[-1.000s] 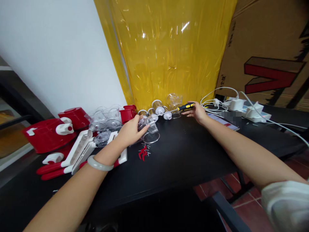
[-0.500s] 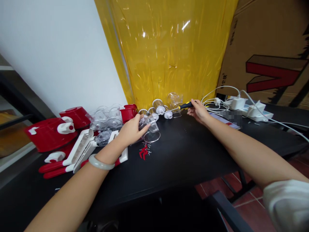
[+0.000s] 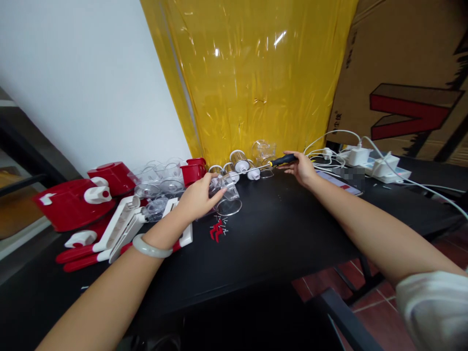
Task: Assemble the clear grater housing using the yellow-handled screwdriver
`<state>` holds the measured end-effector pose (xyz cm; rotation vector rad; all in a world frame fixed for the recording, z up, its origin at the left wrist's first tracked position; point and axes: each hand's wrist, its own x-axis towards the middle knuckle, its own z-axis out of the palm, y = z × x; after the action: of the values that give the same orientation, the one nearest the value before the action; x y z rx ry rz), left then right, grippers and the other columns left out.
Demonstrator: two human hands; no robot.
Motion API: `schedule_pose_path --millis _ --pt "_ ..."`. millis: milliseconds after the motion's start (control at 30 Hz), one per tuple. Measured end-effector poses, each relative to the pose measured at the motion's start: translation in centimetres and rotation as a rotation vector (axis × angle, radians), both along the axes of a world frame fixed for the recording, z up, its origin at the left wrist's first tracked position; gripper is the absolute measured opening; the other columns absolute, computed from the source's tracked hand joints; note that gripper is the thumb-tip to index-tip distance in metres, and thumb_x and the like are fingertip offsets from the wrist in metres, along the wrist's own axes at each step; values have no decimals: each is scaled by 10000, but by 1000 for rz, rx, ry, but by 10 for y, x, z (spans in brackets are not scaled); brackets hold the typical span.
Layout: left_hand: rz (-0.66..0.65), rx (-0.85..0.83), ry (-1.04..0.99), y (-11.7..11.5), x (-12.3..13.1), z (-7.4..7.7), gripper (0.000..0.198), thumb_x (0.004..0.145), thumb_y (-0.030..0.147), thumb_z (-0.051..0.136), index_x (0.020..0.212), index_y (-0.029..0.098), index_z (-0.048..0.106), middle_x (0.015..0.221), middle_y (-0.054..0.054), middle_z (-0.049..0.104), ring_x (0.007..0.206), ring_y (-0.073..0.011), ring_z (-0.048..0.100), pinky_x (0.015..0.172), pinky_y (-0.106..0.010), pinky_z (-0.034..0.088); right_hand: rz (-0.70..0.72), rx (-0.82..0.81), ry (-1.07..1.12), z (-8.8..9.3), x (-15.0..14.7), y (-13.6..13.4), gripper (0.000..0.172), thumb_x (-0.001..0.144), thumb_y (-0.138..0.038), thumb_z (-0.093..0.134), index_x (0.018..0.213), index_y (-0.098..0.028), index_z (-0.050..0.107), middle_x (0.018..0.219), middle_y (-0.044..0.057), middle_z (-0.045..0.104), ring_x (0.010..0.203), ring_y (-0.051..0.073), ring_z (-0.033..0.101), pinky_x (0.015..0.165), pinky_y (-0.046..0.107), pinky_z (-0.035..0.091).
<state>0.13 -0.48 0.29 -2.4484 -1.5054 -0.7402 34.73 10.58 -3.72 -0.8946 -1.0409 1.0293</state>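
My left hand [image 3: 199, 197] is closed around a clear plastic housing [image 3: 228, 195] that rests on the black table [image 3: 278, 234]. My right hand [image 3: 302, 168] grips the black and yellow handle of a screwdriver [image 3: 280, 161] near the table's back edge. Its thin shaft points left toward the clear housing. Small red clips [image 3: 217, 229] lie on the table just in front of my left hand. I wear a pale bangle [image 3: 149, 247] on my left wrist.
Red and white plastic parts [image 3: 91, 204] and clear cups [image 3: 161, 178] are piled at the left. Metal drum blades [image 3: 239, 161] stand before the yellow plastic sheet [image 3: 248, 73]. White chargers and cables [image 3: 369, 161] lie at the right, under a cardboard box [image 3: 409, 78].
My right hand with the screwdriver has shifted slightly near the back edge. My left hand has stayed on the clear housing.
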Motion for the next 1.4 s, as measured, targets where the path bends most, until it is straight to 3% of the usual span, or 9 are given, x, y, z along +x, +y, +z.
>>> schedule_pose_path --millis 267,467,567,800,900,1033,1133,1300,1400 --pt "-8 -11 3 0 0 1 556 958 545 518 1336 137 497 1166 -177 715 996 -329 721 866 -458 554 -62 14 -120 -1 2 5 424 911 -633 515 917 -212 560 475 -55 494 352 109 486 387 201 383" --pt "10 -21 4 -1 1 2 554 962 544 515 1331 131 503 1126 -176 722 981 -322 724 860 -448 557 20 -42 16 6 0 -2 257 914 -382 449 988 -191 603 686 9 654 494 134 650 440 208 456" --pt "-1 -10 5 -1 0 1 550 959 544 524 1334 143 498 1132 -169 722 980 -319 725 857 -444 557 21 -20 12 7 -1 -5 201 852 -316 538 990 -191 615 685 -5 636 481 120 634 445 206 469" --pt "-4 -3 0 -1 0 1 513 957 522 535 1317 158 502 1123 -158 725 984 -312 725 861 -437 556 -57 55 -113 1 1 0 378 832 -557 690 870 -190 607 563 -40 531 359 64 438 320 178 322" --pt "-2 -11 -1 -1 0 1 529 958 527 531 1325 147 500 1122 -167 725 977 -318 723 856 -445 556 -46 16 -117 1 2 1 421 890 -608 565 884 -188 594 549 -24 553 366 91 497 345 188 366" --pt "1 -25 -5 -2 1 2 543 960 537 519 1327 136 500 1124 -175 721 973 -320 722 860 -452 555 34 -37 -23 4 0 -3 288 920 -448 453 991 -202 587 677 10 660 492 140 655 444 213 473" --pt "0 -20 0 -1 0 2 554 960 537 520 1335 129 496 1117 -179 720 972 -322 722 858 -450 556 32 -45 -5 4 -2 -4 232 907 -393 498 1001 -202 588 629 -14 625 456 125 617 450 210 467" --pt "-5 -8 -2 -1 0 1 523 960 530 525 1321 153 497 1105 -160 724 961 -308 725 848 -436 559 -19 8 -110 -3 0 2 408 885 -610 581 938 -206 597 453 -81 430 339 107 461 384 208 388" --pt "-5 -10 0 -1 0 1 520 960 531 528 1322 160 496 1101 -156 725 960 -308 726 845 -436 558 -11 -30 -88 -2 0 3 398 926 -588 490 933 -204 595 496 -44 509 381 129 542 400 218 418"
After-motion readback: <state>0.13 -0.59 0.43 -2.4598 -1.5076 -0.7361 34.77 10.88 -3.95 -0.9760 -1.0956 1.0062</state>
